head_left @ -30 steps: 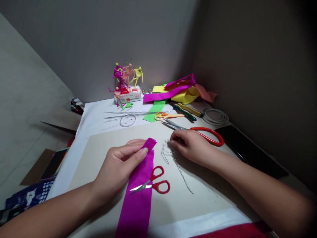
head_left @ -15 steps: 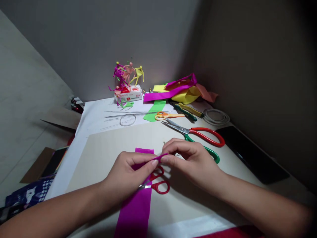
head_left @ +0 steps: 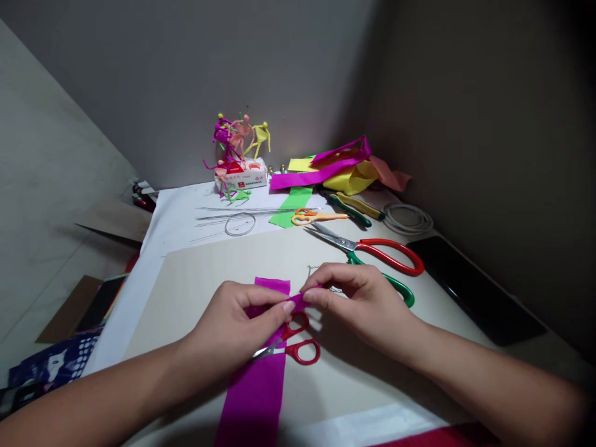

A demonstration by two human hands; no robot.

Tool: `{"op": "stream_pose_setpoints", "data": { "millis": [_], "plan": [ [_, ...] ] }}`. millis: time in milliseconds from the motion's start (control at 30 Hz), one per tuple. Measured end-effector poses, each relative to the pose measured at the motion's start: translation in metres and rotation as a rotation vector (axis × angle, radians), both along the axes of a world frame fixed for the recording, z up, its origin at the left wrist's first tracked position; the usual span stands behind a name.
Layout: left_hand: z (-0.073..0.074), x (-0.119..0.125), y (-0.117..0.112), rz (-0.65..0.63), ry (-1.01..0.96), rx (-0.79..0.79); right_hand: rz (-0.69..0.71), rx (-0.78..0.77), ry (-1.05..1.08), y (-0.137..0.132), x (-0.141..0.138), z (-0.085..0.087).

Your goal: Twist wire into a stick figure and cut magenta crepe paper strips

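From the head camera, the left hand (head_left: pixel 237 318) and right hand (head_left: pixel 358 305) are both closed, pinching a narrow magenta crepe-paper strip (head_left: pixel 298 302) whose long axis runs crosswise between them. Small red-handled steel scissors (head_left: pixel 300 351) lie just below the left fingertips.

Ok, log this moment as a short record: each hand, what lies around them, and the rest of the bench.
left hand: pinches a narrow magenta paper strip
right hand: pinches the same strip from the other side
under the hands: wide magenta paper strip, small red-handled scissors
beside right hand: twisted wire, green-handled scissors
farther off: large red-handled scissors, orange-handled scissors, coiled white cable, wrapped wire figures
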State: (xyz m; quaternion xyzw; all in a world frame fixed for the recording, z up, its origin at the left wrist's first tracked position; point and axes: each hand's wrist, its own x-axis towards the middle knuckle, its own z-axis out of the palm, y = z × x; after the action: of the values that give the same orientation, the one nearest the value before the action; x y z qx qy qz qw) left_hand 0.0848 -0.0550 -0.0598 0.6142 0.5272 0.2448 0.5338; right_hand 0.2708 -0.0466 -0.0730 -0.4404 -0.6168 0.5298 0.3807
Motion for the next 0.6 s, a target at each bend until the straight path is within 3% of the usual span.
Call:
{"op": "stream_pose_setpoints", "data": {
  "millis": [300,400,600],
  "plan": [
    [0.013,-0.003,0.004,0.053,0.081,-0.065,0.013,-0.085,0.046,0.004,0.005,-0.003],
    [0.011,-0.004,0.005,0.007,0.091,-0.107,0.062,-0.088,-0.008,0.003,0.003,-0.003],
    [0.006,-0.009,0.007,-0.117,0.03,-0.139,0.016,-0.096,0.046,0.001,0.001,-0.006]
  ]
}}
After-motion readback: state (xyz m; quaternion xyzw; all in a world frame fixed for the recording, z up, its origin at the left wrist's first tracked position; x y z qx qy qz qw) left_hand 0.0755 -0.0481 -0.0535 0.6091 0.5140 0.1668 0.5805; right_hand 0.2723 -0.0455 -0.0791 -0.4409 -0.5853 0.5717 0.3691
